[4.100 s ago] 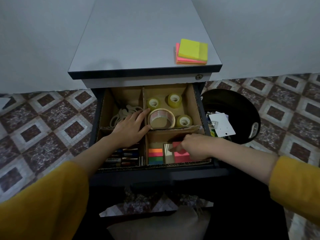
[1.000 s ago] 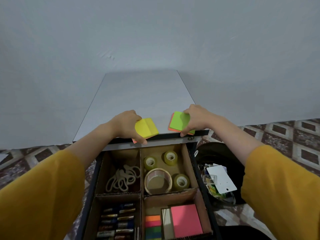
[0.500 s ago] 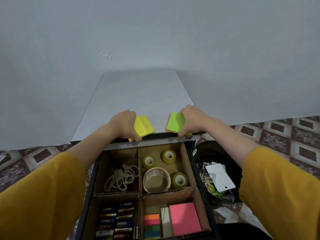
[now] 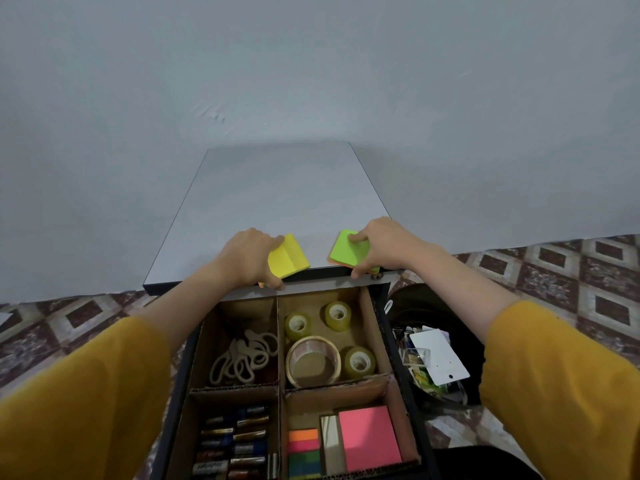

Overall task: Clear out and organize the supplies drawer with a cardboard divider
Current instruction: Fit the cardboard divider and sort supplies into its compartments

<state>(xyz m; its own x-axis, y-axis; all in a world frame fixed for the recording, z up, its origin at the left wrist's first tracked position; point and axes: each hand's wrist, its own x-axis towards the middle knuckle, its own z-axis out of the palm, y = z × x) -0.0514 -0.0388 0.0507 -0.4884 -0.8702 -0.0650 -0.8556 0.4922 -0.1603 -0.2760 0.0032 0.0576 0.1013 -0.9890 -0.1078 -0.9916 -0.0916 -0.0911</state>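
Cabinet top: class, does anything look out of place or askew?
The yellow pad and green pad are at the cabinet top's front edge, outside the drawer; the yellow pad's top sheet looks folded.

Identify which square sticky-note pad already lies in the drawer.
The pink pad, lying flat in the near right compartment. The left hand holds the yellow pad and the right hand holds the green pad.
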